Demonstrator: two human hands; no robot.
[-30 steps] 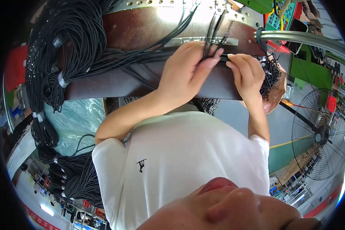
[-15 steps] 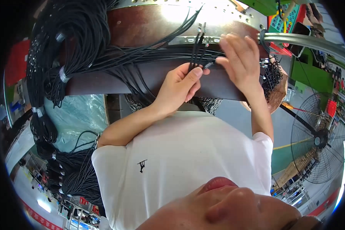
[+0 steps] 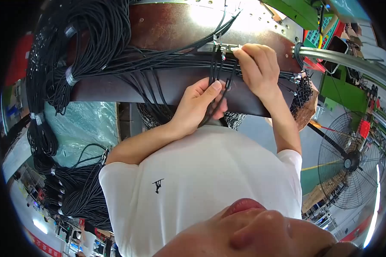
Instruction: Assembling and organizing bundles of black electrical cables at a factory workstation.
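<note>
My left hand [image 3: 199,103] is closed around several thin black cables [image 3: 213,70], thumb pressed on top. They stand upright from my grip, their metal-tipped ends toward the bench's back, and curve down below it toward my shirt. To the right, my right hand [image 3: 260,68] pinches with thumb and index finger at a black cable [image 3: 234,72]; its tip is partly hidden by the fingers. Close to those fingertips lies a small metal fitting [image 3: 230,48] along the rail. Behind both hands, a long bundle of black cables [image 3: 167,63] crosses the dark brown bench [image 3: 171,25].
Thick coils of black cable [image 3: 109,25] hang at the left, above a green plastic-wrapped stack [image 3: 81,132]. On the right are a metal pipe [image 3: 330,53], a brown bag [image 3: 308,103] with black parts and a large fan [image 3: 351,160]. Another person [image 3: 88,237] appears far off, lower left.
My right hand has gone from open and raised to pinching a cable, slightly left and lower. The cables in my left hand have shifted, and one now bends down past its fingers.
</note>
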